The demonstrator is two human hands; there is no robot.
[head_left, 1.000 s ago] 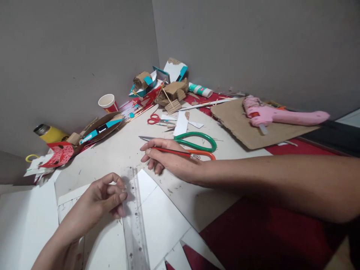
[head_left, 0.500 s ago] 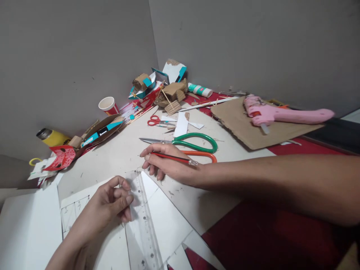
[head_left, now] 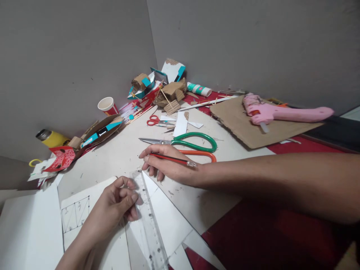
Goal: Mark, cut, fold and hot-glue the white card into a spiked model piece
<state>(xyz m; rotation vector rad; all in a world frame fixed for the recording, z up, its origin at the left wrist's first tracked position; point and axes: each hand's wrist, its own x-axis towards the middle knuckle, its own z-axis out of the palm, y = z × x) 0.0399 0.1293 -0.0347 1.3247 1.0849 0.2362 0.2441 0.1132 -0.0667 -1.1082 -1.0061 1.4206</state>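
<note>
My left hand is curled with thumb and fingertips at the left edge of a clear plastic ruler. Beneath the ruler lies a white card piece bearing faint pencil lines. My right hand rests just beyond the ruler's far end, a red-and-black pencil lying across its fingers with the metal end toward my wrist. Behind that hand are large scissors with one green and one orange handle. A sheet with a drawn, numbered rectangle lies left, partly under my left forearm.
A pink glue gun sits on brown cardboard at right. Small red scissors, a paper cup, a yellow bottle and cardboard scraps line the back by the walls. White board is at left.
My left hand has shifted slightly right, and the ruler has slid right with it over the white card. My right hand stays almost still with the pencil.
</note>
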